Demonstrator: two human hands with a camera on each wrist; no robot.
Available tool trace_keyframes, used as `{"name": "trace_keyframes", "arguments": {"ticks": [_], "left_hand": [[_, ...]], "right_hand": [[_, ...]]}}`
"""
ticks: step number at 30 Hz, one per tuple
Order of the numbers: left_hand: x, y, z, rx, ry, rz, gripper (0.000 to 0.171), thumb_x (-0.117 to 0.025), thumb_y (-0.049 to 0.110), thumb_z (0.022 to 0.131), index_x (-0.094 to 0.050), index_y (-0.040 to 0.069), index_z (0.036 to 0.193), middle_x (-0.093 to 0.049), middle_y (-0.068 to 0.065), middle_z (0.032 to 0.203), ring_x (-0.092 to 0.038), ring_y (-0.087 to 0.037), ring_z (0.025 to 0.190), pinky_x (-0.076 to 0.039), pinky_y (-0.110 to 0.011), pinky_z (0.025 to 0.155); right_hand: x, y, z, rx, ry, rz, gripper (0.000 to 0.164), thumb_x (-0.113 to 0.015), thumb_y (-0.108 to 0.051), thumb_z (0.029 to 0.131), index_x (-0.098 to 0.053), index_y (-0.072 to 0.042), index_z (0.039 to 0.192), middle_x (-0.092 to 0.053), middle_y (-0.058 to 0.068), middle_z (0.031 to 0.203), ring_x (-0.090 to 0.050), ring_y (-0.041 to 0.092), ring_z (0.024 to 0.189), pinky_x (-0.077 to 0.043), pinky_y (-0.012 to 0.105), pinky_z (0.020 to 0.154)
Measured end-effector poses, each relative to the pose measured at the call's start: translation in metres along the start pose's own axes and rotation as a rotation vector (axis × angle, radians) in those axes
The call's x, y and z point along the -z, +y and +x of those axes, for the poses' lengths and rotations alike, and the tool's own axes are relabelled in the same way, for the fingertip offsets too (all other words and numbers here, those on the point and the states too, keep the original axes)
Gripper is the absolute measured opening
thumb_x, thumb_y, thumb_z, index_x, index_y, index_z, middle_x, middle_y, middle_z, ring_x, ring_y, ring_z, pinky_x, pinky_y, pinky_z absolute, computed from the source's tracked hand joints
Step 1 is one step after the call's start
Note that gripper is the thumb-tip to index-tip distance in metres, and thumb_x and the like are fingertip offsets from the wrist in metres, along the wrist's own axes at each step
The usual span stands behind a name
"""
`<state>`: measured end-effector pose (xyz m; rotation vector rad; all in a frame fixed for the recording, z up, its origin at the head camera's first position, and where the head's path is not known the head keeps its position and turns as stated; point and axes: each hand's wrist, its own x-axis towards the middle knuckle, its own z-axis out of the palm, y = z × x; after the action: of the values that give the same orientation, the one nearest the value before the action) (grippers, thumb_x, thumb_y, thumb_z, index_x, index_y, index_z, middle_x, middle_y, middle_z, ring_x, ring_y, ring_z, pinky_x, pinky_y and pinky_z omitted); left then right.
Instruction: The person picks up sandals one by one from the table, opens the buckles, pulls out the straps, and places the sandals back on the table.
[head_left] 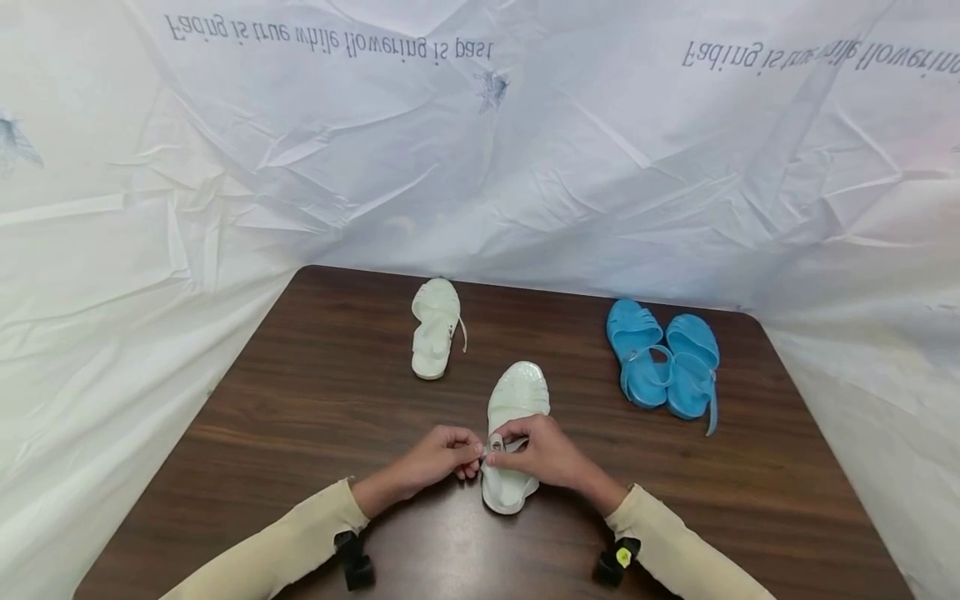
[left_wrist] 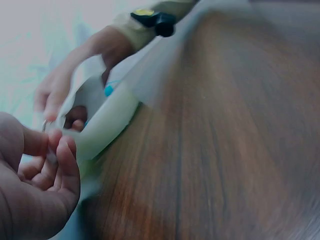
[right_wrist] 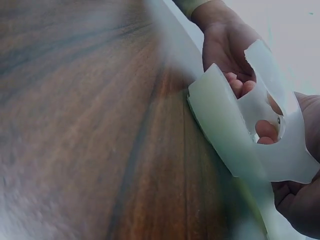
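Observation:
A white sandal [head_left: 519, 390] lies on the table with its toe pointing away from me. My left hand [head_left: 446, 454] pinches the end of its ankle strap between thumb and fingertip, at the sandal's left side. Thumb and forefinger of my right hand [head_left: 546, 452] grip the strap beside the small metal buckle [head_left: 497, 445]. In the left wrist view, the fingertips of the left hand [left_wrist: 42, 187] meet close to those of the right hand [left_wrist: 57, 87]. The right wrist view shows the sandal's heel [right_wrist: 220, 117] from the side, with fingers visible through the strap opening.
Another white sandal [head_left: 432, 329], its strap hanging loose, lies toward the back left of the brown wooden table [head_left: 300, 400]. Two blue sandals [head_left: 635, 329] rest side by side at the back right. White printed sheeting [head_left: 420, 192] surrounds the table's back and sides.

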<state>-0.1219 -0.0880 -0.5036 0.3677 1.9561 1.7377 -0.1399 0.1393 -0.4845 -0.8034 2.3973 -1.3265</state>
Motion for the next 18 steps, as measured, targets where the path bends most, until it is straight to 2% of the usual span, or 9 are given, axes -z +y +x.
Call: {"name": "trace_keyframes", "arguments": {"ticks": [6, 13, 18], "left_hand": [[-0.0029, 0.0037, -0.0011, -0.045, 0.020, 0.036, 0.019, -0.060, 0.010, 0.103, -0.067, -0.007, 0.096, -0.066, -0.007, 0.079, -0.061, -0.013, 0.070, -0.054, -0.023, 0.065], [0.0023, 0.0001, -0.0012, 0.021, -0.025, 0.046, 0.023, -0.058, 0.013, 0.104, -0.066, -0.006, 0.096, -0.066, -0.005, 0.078, -0.064, -0.011, 0.067, -0.057, -0.026, 0.064], [0.0041, -0.0016, 0.0016, 0.019, -0.035, 0.017, 0.021, -0.059, 0.010, 0.103, -0.066, -0.008, 0.095, -0.064, -0.001, 0.076, -0.061, -0.008, 0.068, -0.054, -0.022, 0.063]], "right_hand": [[-0.0011, 0.0032, 0.0005, -0.003, 0.012, 0.004, 0.018, -0.082, -0.030, 0.089, -0.078, -0.014, 0.096, -0.075, -0.005, 0.091, -0.065, 0.002, 0.079, -0.056, 0.023, 0.069], [-0.0007, 0.0058, -0.0003, -0.011, 0.017, 0.008, 0.020, -0.083, -0.030, 0.088, -0.078, -0.013, 0.099, -0.075, -0.003, 0.095, -0.066, 0.003, 0.081, -0.057, 0.023, 0.071], [-0.0007, 0.0061, -0.0007, -0.008, 0.032, 0.015, 0.019, -0.083, -0.030, 0.088, -0.078, -0.014, 0.098, -0.075, -0.005, 0.093, -0.067, 0.003, 0.081, -0.057, 0.024, 0.071]]}}
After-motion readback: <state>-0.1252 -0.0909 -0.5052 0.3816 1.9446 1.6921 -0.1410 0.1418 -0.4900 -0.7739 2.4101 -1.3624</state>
